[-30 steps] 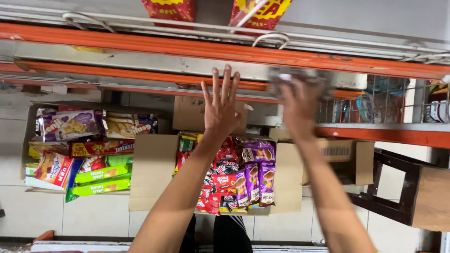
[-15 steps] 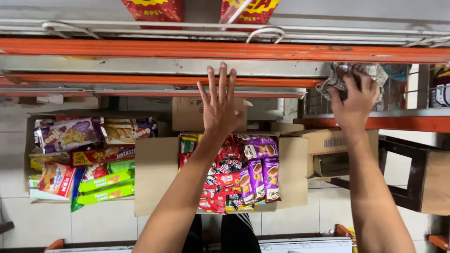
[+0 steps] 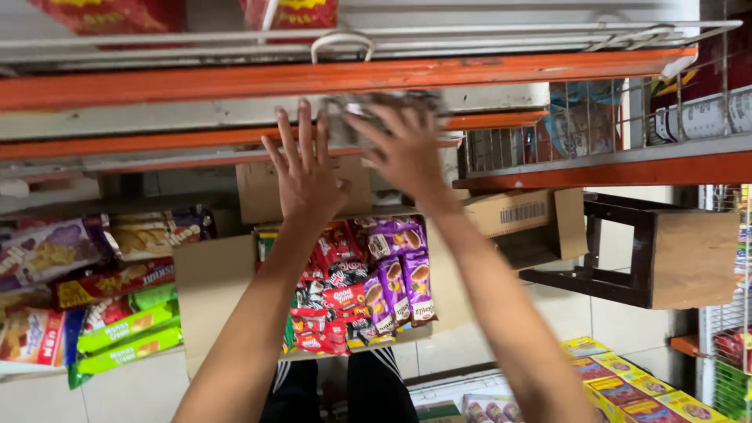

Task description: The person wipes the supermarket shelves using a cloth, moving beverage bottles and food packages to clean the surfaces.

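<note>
Centrally, left hand point(image 3: 307, 174) raised flat, fingers spread, empty; right hand point(image 3: 407, 149) gripping grey packet point(image 3: 368, 106) against orange shelf rail point(image 3: 345, 74), upper centre.

Snack box point(image 3: 352, 290) lies below shelf rail point(image 3: 235, 78), stool point(image 3: 650, 251) right.

This is a small grocery or snack shop. Orange metal shelf rails point(image 3: 345, 74) with white wire racks run across the upper part, with red snack packets point(image 3: 290, 12) on top. On the tiled floor point(image 3: 619, 313) below stand open cardboard boxes point(image 3: 211, 290) packed with stock: red and purple biscuit packets point(image 3: 395, 274) in one, green and yellow wafer packs point(image 3: 125, 333) in another. Yellow cartons point(image 3: 627, 388) lie at the lower right, and a dark wooden stool point(image 3: 658, 251) stands near a wire rack point(image 3: 732, 352) holding more goods.
</note>
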